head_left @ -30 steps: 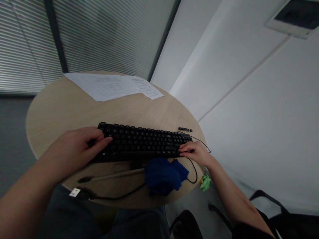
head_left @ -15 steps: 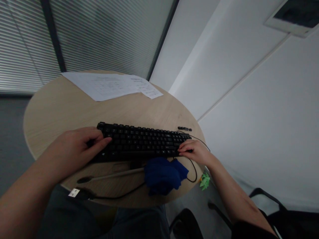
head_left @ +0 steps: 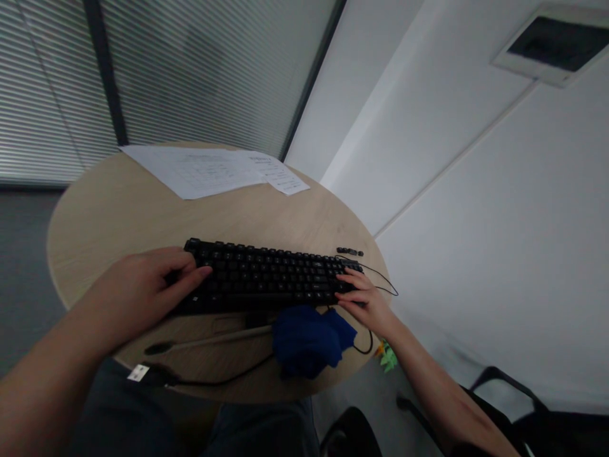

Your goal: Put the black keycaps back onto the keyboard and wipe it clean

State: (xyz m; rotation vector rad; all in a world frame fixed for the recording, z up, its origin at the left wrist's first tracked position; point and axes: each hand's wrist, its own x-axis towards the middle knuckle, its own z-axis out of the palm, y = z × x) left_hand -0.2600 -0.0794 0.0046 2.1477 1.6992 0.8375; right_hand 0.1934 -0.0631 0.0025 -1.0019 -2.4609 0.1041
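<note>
A black keyboard (head_left: 266,276) lies across the table in front of me. My left hand (head_left: 159,279) grips its left end, thumb on top and the other fingers curled at the edge. At the right end, my right hand (head_left: 364,298) rests over the number keys with its fingers spread apart. Just beyond that end sit several loose black keycaps (head_left: 349,251) in a short row. A crumpled blue cloth (head_left: 307,343) lies against the keyboard's near side, and a thin-handled brush (head_left: 214,339) reaches left from it.
White printed sheets (head_left: 214,170) lie at the far side of the round wooden table (head_left: 118,209). Near its front edge is a black cable with a USB plug (head_left: 139,372). A wall stands to the right, with a black chair (head_left: 504,387) below.
My right hand has opened from a pinch at the keyboard's lower right corner, its fingers now spread over the keys. The left hand keeps its grip. The view has shifted slightly.
</note>
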